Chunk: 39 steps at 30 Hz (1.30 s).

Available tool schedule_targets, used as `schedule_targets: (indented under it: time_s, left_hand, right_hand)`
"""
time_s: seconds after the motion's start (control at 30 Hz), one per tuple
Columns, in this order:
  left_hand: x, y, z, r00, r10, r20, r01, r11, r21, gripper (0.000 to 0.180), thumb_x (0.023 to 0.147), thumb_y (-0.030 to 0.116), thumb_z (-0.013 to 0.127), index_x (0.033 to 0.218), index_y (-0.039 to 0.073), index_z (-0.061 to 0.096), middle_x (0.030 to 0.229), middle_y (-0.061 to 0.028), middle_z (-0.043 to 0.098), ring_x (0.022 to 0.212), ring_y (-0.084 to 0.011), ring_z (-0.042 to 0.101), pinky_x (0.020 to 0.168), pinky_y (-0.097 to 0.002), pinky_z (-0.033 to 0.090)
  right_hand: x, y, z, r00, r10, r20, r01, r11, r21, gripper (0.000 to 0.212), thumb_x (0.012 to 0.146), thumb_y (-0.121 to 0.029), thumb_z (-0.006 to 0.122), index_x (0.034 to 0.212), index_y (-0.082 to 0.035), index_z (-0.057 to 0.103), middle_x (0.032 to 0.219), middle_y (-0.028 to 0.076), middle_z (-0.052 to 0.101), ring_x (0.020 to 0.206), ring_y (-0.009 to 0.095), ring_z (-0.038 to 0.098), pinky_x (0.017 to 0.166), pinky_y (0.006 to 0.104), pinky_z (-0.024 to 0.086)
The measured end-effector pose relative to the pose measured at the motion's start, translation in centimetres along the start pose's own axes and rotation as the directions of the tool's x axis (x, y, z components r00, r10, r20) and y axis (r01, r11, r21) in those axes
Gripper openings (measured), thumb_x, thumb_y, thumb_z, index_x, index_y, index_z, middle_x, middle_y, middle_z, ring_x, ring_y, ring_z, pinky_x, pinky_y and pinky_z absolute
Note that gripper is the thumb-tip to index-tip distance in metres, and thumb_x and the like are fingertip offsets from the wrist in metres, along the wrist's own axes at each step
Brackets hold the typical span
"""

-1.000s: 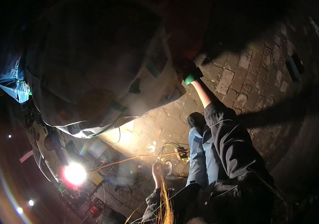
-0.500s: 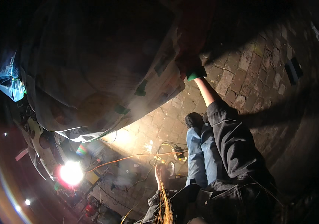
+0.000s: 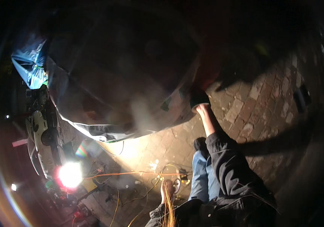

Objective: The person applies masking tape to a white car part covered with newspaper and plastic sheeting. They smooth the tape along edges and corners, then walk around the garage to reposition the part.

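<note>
A large, dark, rounded shape wrapped in sheeting [image 3: 146,113] fills the upper middle. My right arm reaches forward to its right edge. There my right hand [image 3: 202,108] meets a dark band [image 3: 199,100] with a pale rim; beyond the wrist its fingers are lost in shadow. Low in the middle, my left hand [image 3: 167,186] is closed beside a pale ring [image 3: 176,185], which looks like a roll of tape and appears to be in its grip. Strands of orange hair [image 3: 168,212] hang partly over that hand.
A glaring lamp [image 3: 70,174] stands at lower left. An orange cable [image 3: 131,173] runs from it across the brick paving [image 3: 241,113], past a black connector [image 3: 183,175]. Blue plastic wrapping [image 3: 33,68] is at far left, above a white vehicle-like shape [image 3: 40,128].
The view has shifted, so the wrapped shape and paving sit lower. My right hand stays at the sheeting's edge, now darker. The pale ring has kept beside my left hand.
</note>
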State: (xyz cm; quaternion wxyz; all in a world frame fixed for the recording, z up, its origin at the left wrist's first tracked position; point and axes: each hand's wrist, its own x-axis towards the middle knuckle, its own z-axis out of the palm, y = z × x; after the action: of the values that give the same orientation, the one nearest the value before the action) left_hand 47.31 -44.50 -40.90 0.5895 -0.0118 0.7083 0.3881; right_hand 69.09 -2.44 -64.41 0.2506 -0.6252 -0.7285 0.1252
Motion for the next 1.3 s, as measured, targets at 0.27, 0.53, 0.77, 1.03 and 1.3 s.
schedule_targets:
  time_s: [0.27, 0.53, 0.77, 1.03, 1.3]
  left_hand:
    - [-2.7, 1.7, 2.9, 0.973, 0.222, 0.071, -0.233, 0.914, 0.334, 0.012, 0.096, 0.012, 0.055, 0.108, 0.01, 0.051, 0.084, -0.014, 0.07, 0.051, -0.0062, 0.046, 0.045, -0.0222, 0.034]
    - [-7.4, 7.6, 6.8, 0.87, 0.394, 0.297, -0.479, 0.818, 0.319, 0.023, 0.099, 0.017, 0.054, 0.12, 0.009, 0.047, 0.086, -0.0097, 0.072, 0.059, -0.0127, 0.058, 0.054, -0.0277, 0.049]
    - [-10.2, 13.5, 5.9, 0.586, 0.671, 0.454, -0.797, 0.377, 0.471, 0.044, 0.094, 0.006, 0.051, 0.137, 0.011, 0.047, 0.112, -0.0113, 0.069, 0.078, -0.028, 0.068, 0.066, -0.0364, 0.053]
    - [-11.4, 24.2, -3.5, 0.689, 0.635, 0.349, -0.724, 0.629, 0.284, 0.068, 0.092, 0.006, 0.056, 0.152, 0.012, 0.024, 0.108, -0.0077, 0.07, 0.072, -0.0186, 0.066, 0.064, -0.0329, 0.053]
    - [-8.8, 33.0, -12.2, 0.386, 0.893, 0.234, -0.868, 0.265, 0.421, 0.013, 0.1, 0.015, 0.049, 0.112, 0.01, 0.05, 0.079, -0.0051, 0.07, 0.049, -0.0111, 0.048, 0.049, -0.0287, 0.04]
  right_hand:
    - [-1.4, -0.7, -8.6, 0.376, 0.657, 0.653, -0.044, -0.692, 0.721, 0.037, 0.102, -0.032, 0.042, 0.125, -0.008, 0.06, 0.133, 0.009, 0.057, 0.119, 0.017, 0.055, 0.099, 0.031, 0.045]
    - [-12.7, -8.7, -20.4, 0.718, 0.006, 0.696, -0.657, -0.325, 0.681, 0.015, 0.095, -0.02, 0.064, 0.101, -0.006, 0.067, 0.094, 0.004, 0.069, 0.094, 0.014, 0.065, 0.081, 0.0232, 0.051]
    - [-17.2, -26.3, -32.4, 0.774, -0.53, 0.346, 0.188, 0.715, 0.673, 0.033, 0.094, -0.026, 0.062, 0.122, -0.01, 0.061, 0.117, 0.01, 0.064, 0.107, 0.024, 0.061, 0.093, 0.037, 0.048]
    - [-10.4, -40.5, -27.5, 0.849, -0.473, 0.236, 0.24, 0.742, 0.626, 0.029, 0.09, -0.023, 0.07, 0.106, -0.001, 0.063, 0.084, 0.014, 0.069, 0.079, 0.023, 0.068, 0.069, 0.0319, 0.053]
    - [-6.1, -53.2, -31.2, 0.799, -0.502, 0.332, 0.24, 0.772, 0.589, 0.017, 0.094, -0.016, 0.053, 0.101, -0.001, 0.056, 0.086, 0.018, 0.062, 0.079, 0.033, 0.064, 0.07, 0.0405, 0.051]
